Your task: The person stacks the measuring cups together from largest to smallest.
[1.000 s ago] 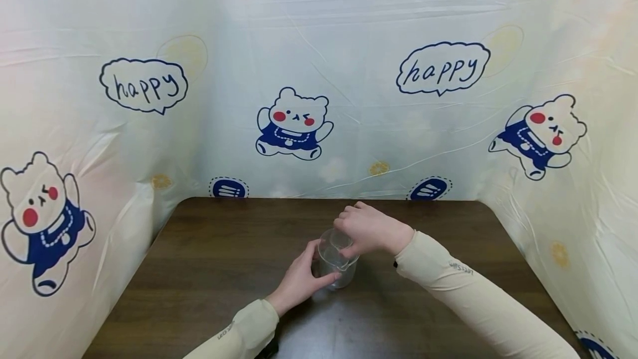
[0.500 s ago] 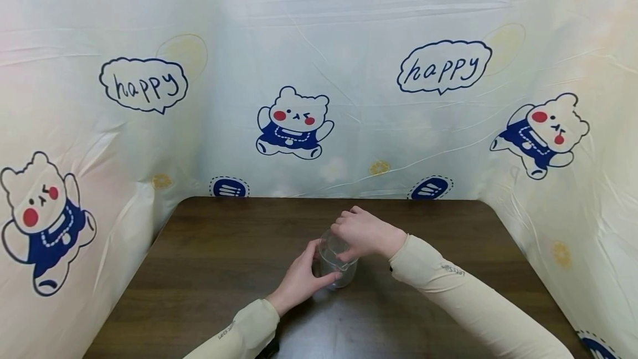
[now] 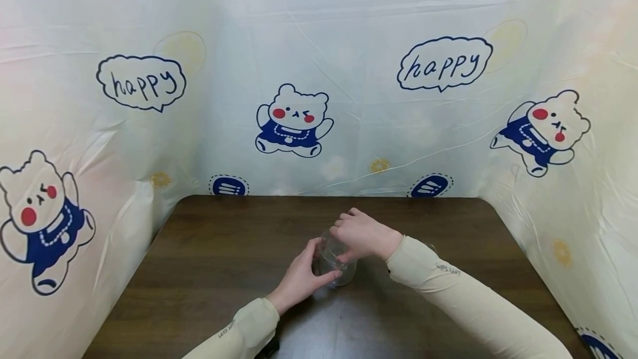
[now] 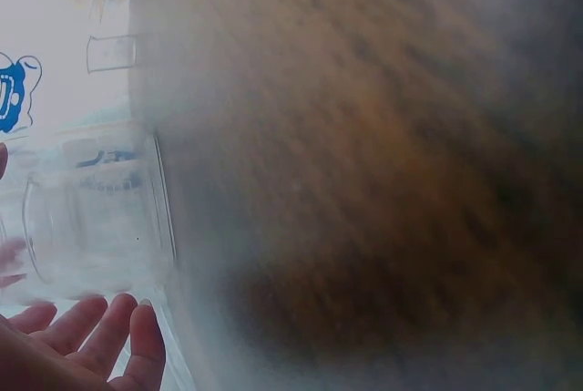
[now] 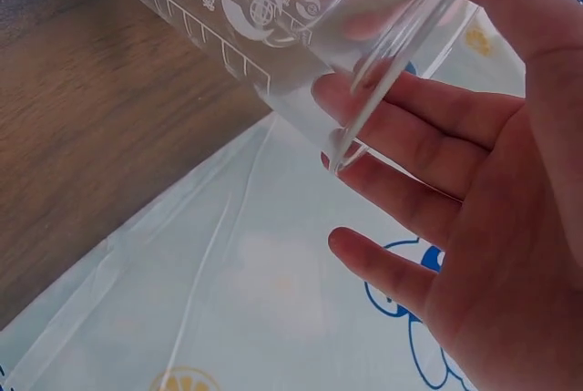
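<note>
A clear glass beaker (image 3: 350, 272) stands on the table, with white scale lines and a printed logo on its side in the right wrist view. My left hand (image 3: 301, 278) grips its body from the left, thumb on the near side. Over its mouth, my right hand (image 3: 363, 237) reaches in from above, thumb and fingers around a smaller clear glass (image 4: 86, 227) nested within the beaker. In the right wrist view the right fingers (image 5: 401, 195) cross the beaker's thick rim, the little finger held apart from the others. The back of the right hand hides much of the mouth in the head view.
The dark wood table (image 3: 219, 248) spreads around both hands. A pale cloth (image 3: 369, 137) printed with bears and "happy" bubbles hangs behind the table and along both sides. A small black object (image 3: 269, 348) shows beneath the left sleeve.
My right hand has moved slightly left and down over the beaker, and the smaller glass shows less above the rim. The left hand and beaker have stayed in place.
</note>
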{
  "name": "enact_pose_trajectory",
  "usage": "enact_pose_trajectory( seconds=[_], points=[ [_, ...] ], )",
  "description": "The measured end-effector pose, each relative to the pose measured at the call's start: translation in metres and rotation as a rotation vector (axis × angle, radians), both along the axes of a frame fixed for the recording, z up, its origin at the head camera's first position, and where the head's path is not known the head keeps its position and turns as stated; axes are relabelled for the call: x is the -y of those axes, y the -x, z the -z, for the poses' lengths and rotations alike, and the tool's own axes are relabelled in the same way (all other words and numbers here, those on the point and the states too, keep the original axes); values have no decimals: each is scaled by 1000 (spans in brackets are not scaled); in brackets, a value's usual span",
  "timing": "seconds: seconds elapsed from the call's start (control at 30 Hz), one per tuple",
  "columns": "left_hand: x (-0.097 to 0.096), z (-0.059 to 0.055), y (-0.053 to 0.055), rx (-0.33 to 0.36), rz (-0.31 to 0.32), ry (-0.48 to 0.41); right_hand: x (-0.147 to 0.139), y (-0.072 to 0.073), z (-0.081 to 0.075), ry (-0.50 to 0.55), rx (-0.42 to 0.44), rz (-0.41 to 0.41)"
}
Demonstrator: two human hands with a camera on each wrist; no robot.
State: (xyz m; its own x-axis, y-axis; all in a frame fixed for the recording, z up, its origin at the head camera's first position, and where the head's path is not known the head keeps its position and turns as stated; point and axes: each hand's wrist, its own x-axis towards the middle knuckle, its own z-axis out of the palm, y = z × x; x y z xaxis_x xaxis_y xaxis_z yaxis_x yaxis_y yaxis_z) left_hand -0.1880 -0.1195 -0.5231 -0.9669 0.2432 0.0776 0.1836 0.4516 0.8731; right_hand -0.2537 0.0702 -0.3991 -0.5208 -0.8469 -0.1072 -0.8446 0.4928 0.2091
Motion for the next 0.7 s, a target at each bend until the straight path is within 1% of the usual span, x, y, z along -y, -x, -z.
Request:
enact_pose_trajectory(
  seconds=[0.13,0.27,0.7],
  points=[
    [0,0,0,2,-2,-1,2,0,2,-7,12,6],
    [0,1,0,-12,-2,3,5,1,4,-7,25,12],
    [1,1,0,-26,4,11,15,-2,7,-75,-1,40]
  ],
)
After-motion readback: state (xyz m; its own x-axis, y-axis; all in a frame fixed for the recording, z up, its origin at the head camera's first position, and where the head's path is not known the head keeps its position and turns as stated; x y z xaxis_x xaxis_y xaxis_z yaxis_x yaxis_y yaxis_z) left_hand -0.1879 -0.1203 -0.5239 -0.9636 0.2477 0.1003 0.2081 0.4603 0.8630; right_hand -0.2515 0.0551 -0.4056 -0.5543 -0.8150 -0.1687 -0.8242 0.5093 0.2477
